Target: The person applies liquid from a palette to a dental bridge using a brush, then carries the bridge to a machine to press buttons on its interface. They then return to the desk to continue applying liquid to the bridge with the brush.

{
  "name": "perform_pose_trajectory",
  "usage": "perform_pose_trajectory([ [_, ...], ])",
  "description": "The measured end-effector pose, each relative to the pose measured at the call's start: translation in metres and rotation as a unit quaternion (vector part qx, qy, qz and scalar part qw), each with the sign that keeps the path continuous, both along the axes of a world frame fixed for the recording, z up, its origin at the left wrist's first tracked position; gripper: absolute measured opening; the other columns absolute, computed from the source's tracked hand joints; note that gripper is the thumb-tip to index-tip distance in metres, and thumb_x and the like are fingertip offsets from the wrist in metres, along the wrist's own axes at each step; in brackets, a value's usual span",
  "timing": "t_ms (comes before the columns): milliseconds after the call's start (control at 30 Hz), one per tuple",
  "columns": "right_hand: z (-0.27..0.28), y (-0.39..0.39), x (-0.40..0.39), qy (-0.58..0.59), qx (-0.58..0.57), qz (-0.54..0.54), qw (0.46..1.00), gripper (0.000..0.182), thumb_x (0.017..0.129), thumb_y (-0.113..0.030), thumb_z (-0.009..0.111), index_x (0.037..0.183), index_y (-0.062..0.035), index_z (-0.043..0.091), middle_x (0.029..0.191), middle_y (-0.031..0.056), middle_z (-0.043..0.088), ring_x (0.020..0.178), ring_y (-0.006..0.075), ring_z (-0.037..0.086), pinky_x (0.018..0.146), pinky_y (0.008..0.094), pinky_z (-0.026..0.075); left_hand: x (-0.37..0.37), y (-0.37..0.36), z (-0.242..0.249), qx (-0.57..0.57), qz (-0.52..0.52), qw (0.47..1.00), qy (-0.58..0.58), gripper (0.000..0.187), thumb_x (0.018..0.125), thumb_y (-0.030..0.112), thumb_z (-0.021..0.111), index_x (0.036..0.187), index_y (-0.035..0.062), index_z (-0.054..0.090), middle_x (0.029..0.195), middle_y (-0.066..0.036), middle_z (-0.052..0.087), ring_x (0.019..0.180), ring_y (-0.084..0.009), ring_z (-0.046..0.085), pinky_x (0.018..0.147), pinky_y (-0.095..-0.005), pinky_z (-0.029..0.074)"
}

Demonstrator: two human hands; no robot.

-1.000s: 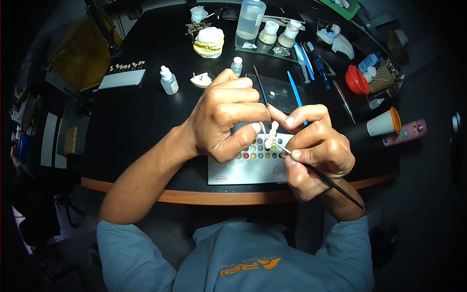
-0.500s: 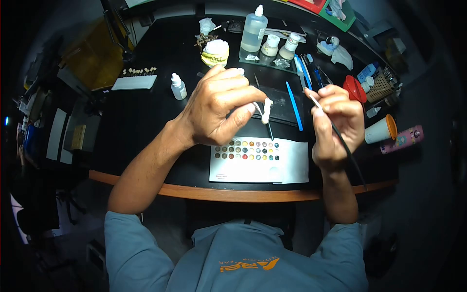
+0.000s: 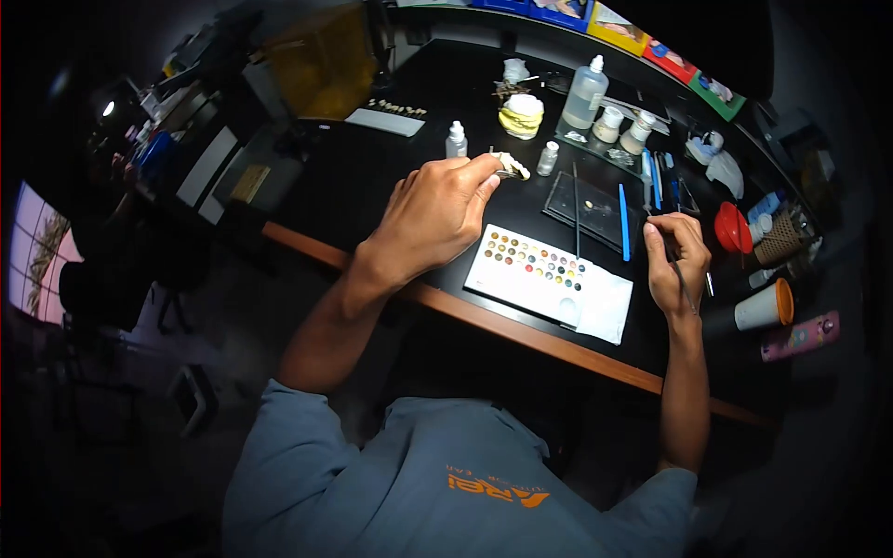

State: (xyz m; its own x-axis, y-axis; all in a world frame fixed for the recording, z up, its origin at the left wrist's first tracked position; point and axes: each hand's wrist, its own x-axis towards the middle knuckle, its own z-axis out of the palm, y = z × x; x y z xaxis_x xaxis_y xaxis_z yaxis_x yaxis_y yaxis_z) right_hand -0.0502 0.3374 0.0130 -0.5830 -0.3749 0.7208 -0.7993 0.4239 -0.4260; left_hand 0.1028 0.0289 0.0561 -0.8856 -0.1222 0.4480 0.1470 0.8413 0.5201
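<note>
My left hand (image 3: 433,214) is closed, thumb and forefinger pinching a small off-white dental bridge (image 3: 513,166), a row of tooth shapes; a holder at its near end is mostly hidden. Further right, my right hand (image 3: 677,265) is closed around a thin dark-handled brush (image 3: 686,296), whose tip is hard to make out. Between the hands lies a white palette (image 3: 516,279) with rows of small coloured wells, a white sheet (image 3: 609,312) at its right end. Just beyond the bridge stands a small clear bottle (image 3: 548,159), and a white-capped dropper bottle (image 3: 456,141) rises behind my left hand.
A dark slab (image 3: 595,209) with a thin brush (image 3: 576,214) across it lies mid-table. Blue-handled tools (image 3: 624,223), a large clear bottle (image 3: 584,96), jars (image 3: 637,135) and a yellow-banded pot (image 3: 520,118) stand beyond. A red bowl (image 3: 733,228) and white cup (image 3: 763,305) are rightward.
The camera view has turned, shifting the table's contents rightward. My hands have moved further apart; the left carries the bridge away from the palette, and the right is lower with the brush.
</note>
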Motion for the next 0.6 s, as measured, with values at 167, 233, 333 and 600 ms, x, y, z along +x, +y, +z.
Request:
perform_pose_trajectory([
  [167,-0.008,-0.012,0.005,0.044,0.031,0.053,0.997,0.007,0.095,-0.005,0.073,0.096,0.0011,0.075,0.088,0.0135,0.072,0.092,0.0281,0.067,0.079,0.0384,0.053,0.022,-0.007,-0.028,0.037,0.053,0.997,0.036,0.02,0.106,0.01,0.06,0.117,-0.0038,0.071,0.088,-0.019,0.071,0.073,-0.0311,0.069,0.067,-0.0413,0.051],
  [233,-0.006,-0.019,0.013,0.041,0.036,0.082,0.995,0.005,0.093,-0.004,0.074,0.095,0.001,0.075,0.087,0.0133,0.071,0.091,0.0296,0.067,0.079,0.0389,0.053,0.031,-0.008,-0.038,0.039,0.065,0.996,0.041,0.021,0.106,0.009,0.06,0.117,-0.0047,0.071,0.089,-0.019,0.071,0.074,-0.0304,0.069,0.068,-0.041,0.051],
  [333,-0.005,-0.025,0.023,0.015,0.037,0.101,0.994,0.006,0.089,0.0,0.076,0.095,0.0002,0.076,0.087,0.0126,0.072,0.09,0.0303,0.066,0.079,0.0393,0.055,0.04,-0.001,-0.041,0.049,0.075,0.995,0.032,0.018,0.105,0.008,0.06,0.113,-0.0039,0.07,0.088,-0.023,0.07,0.077,-0.038,0.069,0.07,-0.0467,0.052],
  [600,-0.011,-0.014,0.01,0.076,0.019,0.062,0.995,0.014,0.081,-0.001,0.079,0.095,-0.0028,0.076,0.089,0.0138,0.075,0.096,0.0327,0.069,0.088,0.042,0.056,0.044,0.014,-0.038,0.04,0.061,0.997,0.031,0.023,0.105,0.009,0.06,0.116,-0.0068,0.071,0.104,-0.026,0.074,0.093,-0.0417,0.074,0.083,-0.0428,0.057],
])
